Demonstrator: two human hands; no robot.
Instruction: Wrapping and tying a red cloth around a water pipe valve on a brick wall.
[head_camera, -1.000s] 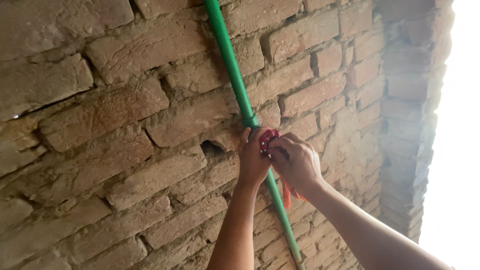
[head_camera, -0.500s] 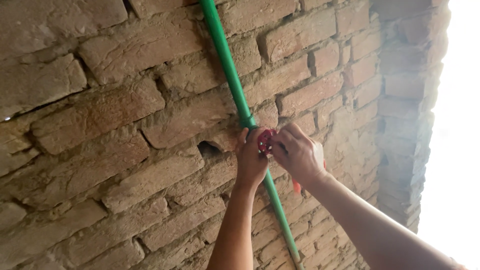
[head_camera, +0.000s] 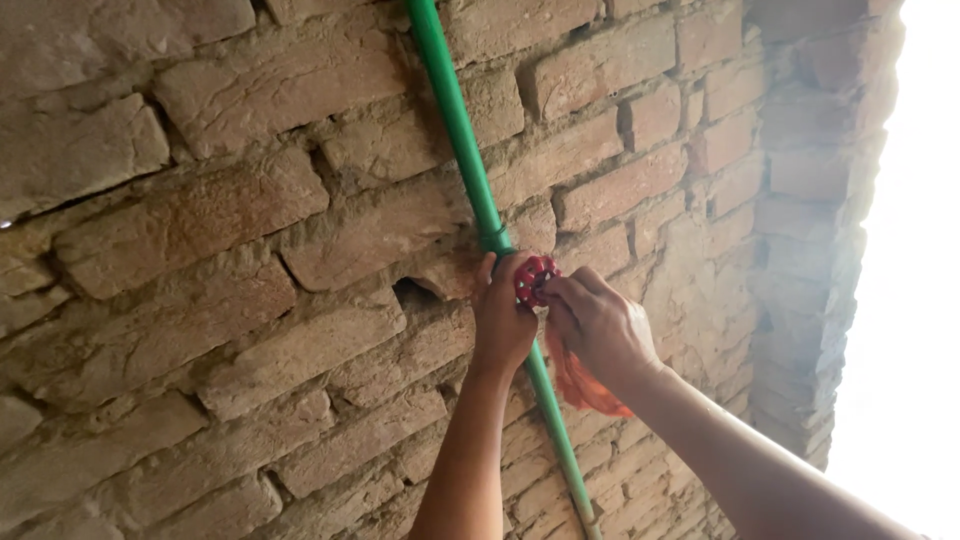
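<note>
The small red round valve handwheel (head_camera: 534, 279) sits on the slanting green plastic pipe (head_camera: 462, 130) against the rough brick wall (head_camera: 250, 300). The left hand (head_camera: 503, 320) curls around the pipe just beside it; the right hand (head_camera: 597, 328) pinches the wheel's rim, an orange cloth (head_camera: 583, 385) hanging below. Keeping the pipe braced and turning gently looks wise.

No packages, labels, signs or screens show anywhere on the brick wall (head_camera: 250, 250) around the green pipe (head_camera: 465, 150)

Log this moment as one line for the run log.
left hand: on red valve wheel | right hand: grip on wheel, orange cloth beneath | green pipe: along brick wall
</note>
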